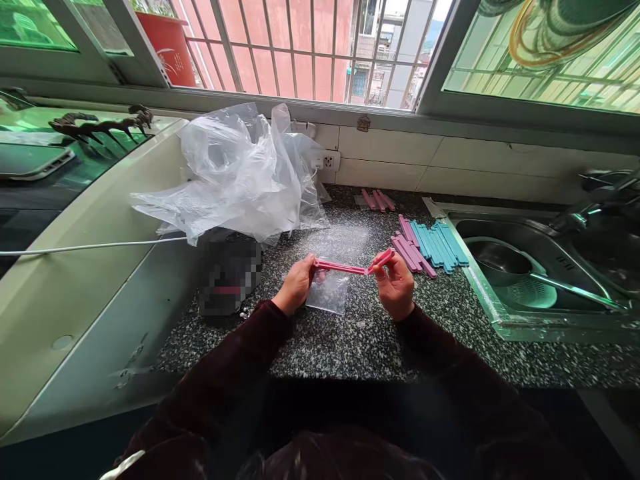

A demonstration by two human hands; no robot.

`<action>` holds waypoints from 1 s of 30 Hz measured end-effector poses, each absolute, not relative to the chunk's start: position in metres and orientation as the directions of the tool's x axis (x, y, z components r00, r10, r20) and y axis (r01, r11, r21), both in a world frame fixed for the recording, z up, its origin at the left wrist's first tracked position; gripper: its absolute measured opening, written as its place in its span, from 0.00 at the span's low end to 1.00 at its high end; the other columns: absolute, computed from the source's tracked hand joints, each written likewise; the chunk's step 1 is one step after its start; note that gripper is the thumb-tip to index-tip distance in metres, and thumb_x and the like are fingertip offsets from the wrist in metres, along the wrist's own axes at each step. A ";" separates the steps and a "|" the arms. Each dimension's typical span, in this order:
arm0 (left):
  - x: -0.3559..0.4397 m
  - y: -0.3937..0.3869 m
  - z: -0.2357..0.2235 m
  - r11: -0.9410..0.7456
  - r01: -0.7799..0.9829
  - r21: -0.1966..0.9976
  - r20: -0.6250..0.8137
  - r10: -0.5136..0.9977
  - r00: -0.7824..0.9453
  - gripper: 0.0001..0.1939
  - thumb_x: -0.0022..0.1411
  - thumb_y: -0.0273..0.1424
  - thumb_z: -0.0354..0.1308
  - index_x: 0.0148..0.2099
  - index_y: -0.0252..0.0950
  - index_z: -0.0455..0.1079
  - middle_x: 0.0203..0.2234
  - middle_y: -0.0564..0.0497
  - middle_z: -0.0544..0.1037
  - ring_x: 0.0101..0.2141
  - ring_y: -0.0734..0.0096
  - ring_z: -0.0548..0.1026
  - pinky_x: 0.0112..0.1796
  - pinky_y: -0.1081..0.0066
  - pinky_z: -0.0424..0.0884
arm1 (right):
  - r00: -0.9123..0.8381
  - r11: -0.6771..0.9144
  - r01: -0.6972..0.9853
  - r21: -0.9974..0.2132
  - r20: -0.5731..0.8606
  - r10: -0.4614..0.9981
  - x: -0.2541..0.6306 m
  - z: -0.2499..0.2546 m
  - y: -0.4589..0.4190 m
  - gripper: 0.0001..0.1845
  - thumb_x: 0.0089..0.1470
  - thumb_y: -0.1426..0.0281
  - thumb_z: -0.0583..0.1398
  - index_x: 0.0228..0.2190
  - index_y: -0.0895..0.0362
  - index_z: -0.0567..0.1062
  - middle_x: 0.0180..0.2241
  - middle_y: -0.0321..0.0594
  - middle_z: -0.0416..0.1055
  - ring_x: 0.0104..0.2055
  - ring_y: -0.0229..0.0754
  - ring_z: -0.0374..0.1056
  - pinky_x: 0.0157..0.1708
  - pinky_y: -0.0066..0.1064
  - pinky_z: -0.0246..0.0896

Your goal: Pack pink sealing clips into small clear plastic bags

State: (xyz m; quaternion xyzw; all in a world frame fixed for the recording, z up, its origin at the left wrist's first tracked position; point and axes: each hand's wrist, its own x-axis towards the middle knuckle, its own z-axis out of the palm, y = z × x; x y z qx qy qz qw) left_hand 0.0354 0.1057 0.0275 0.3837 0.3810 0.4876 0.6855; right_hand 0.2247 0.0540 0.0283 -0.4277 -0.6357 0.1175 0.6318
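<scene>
A long pink plastic bag clip (pixel 343 268) is spread at its hinge between my hands, above the countertop. My left hand (pixel 299 283) pinches its left end. My right hand (pixel 393 288) grips the shorter-looking angled arm near the hinge. Just below the clip is a small clear plastic bag (pixel 330 297); whether it lies on the counter or touches my left fingers, I cannot tell. To the right of my right hand lie several mauve-pink clips (pixel 413 253) and, beside them, a row of several blue clips (pixel 440 245).
Crumpled clear plastic bags (pixel 245 173) heap up at the back left. A few pink clips (pixel 379 200) lie near the wall. On the right is a sink (pixel 493 320) holding a pan (pixel 500 260). A white cable (pixel 95 247) runs in from the left, near a blurred dark object (pixel 227 273).
</scene>
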 end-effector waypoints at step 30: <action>0.033 0.107 0.041 0.241 -0.458 0.856 -0.210 0.971 0.118 0.15 0.56 0.38 0.54 0.22 0.32 0.65 0.13 0.54 0.69 0.14 0.80 0.64 0.17 0.78 0.59 | 0.213 0.644 0.328 -0.691 0.719 0.662 0.223 0.031 0.055 0.06 0.56 0.67 0.55 0.37 0.54 0.65 0.35 0.40 0.67 0.38 0.40 0.66 0.39 0.38 0.66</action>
